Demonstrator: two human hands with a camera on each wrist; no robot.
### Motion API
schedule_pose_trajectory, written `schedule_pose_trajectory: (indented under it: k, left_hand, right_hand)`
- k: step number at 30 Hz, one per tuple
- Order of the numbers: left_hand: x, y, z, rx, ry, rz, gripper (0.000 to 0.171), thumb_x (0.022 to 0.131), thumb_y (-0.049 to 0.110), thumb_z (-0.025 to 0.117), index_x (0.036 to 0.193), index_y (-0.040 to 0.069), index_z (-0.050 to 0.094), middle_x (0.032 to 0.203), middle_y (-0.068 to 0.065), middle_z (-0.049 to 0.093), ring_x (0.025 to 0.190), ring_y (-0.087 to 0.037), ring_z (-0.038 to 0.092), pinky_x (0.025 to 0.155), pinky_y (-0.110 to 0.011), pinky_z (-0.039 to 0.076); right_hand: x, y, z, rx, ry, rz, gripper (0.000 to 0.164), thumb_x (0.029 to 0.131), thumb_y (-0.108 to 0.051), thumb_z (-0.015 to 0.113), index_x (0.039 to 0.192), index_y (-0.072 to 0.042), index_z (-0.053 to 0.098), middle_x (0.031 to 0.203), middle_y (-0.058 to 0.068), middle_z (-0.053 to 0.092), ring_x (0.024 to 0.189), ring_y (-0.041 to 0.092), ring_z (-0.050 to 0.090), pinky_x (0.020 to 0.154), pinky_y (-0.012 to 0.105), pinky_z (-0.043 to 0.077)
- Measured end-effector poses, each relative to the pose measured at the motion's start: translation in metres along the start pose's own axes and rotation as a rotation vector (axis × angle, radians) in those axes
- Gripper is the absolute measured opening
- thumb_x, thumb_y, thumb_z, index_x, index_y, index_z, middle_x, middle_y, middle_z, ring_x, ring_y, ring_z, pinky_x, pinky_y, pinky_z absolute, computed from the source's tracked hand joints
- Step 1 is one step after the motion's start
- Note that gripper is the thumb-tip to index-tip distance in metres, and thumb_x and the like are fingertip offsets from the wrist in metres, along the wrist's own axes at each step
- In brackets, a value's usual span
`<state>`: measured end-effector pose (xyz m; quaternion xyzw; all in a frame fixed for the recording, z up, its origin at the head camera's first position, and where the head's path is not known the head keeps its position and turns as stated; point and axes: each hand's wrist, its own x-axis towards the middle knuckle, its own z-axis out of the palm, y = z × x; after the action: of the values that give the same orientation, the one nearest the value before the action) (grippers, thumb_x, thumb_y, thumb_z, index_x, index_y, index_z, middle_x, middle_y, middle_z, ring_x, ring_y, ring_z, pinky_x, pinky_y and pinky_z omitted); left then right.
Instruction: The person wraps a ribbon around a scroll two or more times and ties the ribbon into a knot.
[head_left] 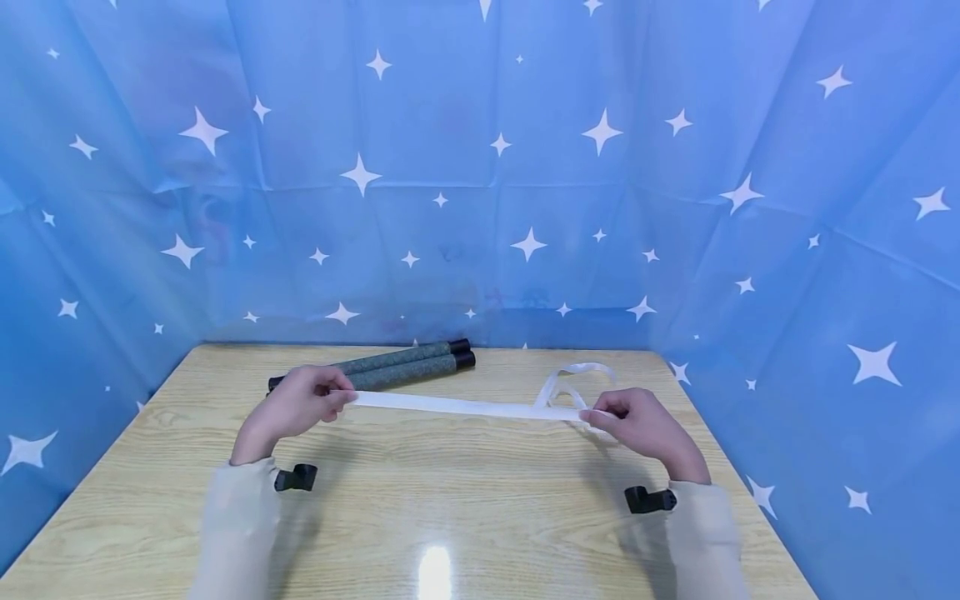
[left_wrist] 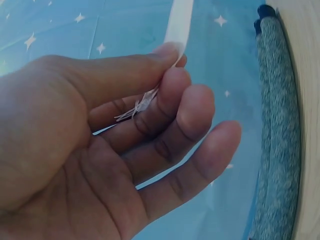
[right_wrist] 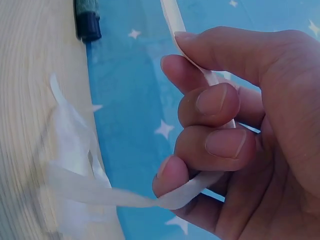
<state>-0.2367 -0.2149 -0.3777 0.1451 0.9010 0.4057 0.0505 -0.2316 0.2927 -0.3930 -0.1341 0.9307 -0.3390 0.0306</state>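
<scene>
Your left hand [head_left: 303,402] and right hand [head_left: 641,425] each pinch a white ribbon [head_left: 457,407], stretched between them above the table [head_left: 480,517]; its loose length loops beside your right hand.

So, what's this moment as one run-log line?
left hand, right hand: pinch white ribbon | ribbon: straight between them | two green black-ended rods: on table

Starry cloth [head_left: 465,217] (blue, creased) backing a table [head_left: 480,508] shows a curtained booth.
</scene>
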Motion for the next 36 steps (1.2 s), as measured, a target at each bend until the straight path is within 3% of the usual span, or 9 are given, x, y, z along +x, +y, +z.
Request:
schedule_pose_trajectory:
  k: [13, 21, 30, 36]
  left_hand:
    - [-0.014, -0.021, -0.023, -0.014, -0.004, -0.102, 0.016, 0.105, 0.016, 0.059, 0.107, 0.004, 0.069, 0.079, -0.007, 0.061, 0.069, -0.020, 0.055, 0.058, -0.030, 0.041]
    - [-0.025, -0.035, -0.037, -0.007, -0.020, -0.144, 0.019, 0.106, 0.016, 0.057, 0.110, 0.001, 0.067, 0.079, -0.007, 0.061, 0.069, -0.019, 0.054, 0.060, -0.030, 0.041]
    - [-0.039, -0.055, -0.050, 0.007, -0.008, -0.191, 0.020, 0.106, 0.017, 0.056, 0.107, 0.000, 0.067, 0.074, -0.006, 0.057, 0.065, -0.018, 0.052, 0.059, -0.030, 0.040]
    - [-0.047, -0.071, -0.057, -0.003, 0.003, -0.246, 0.022, 0.107, 0.018, 0.055, 0.106, -0.001, 0.065, 0.076, -0.006, 0.058, 0.067, -0.019, 0.055, 0.061, -0.032, 0.046]
  right_hand:
    - [-0.010, 0.026, -0.019, -0.065, 0.107, 0.057, 0.031, 0.098, -0.049, 0.067, 0.084, -0.022, 0.072, 0.060, -0.008, 0.034, 0.054, 0.009, 0.030, 0.056, 0.029, 0.032]
    - [-0.013, 0.037, -0.028, -0.070, 0.125, 0.084, 0.033, 0.098, -0.047, 0.068, 0.088, -0.016, 0.075, 0.064, -0.003, 0.048, 0.054, 0.011, 0.035, 0.056, 0.029, 0.033]
    - [-0.021, 0.044, -0.038, -0.083, 0.118, 0.129, 0.033, 0.098, -0.043, 0.069, 0.097, -0.011, 0.074, 0.070, 0.000, 0.052, 0.058, 0.013, 0.041, 0.057, 0.029, 0.035]
    - [-0.024, 0.052, -0.043, -0.080, 0.133, 0.145, 0.031, 0.099, -0.039, 0.069, 0.097, -0.008, 0.073, 0.072, 0.001, 0.057, 0.060, 0.012, 0.046, 0.058, 0.028, 0.039]
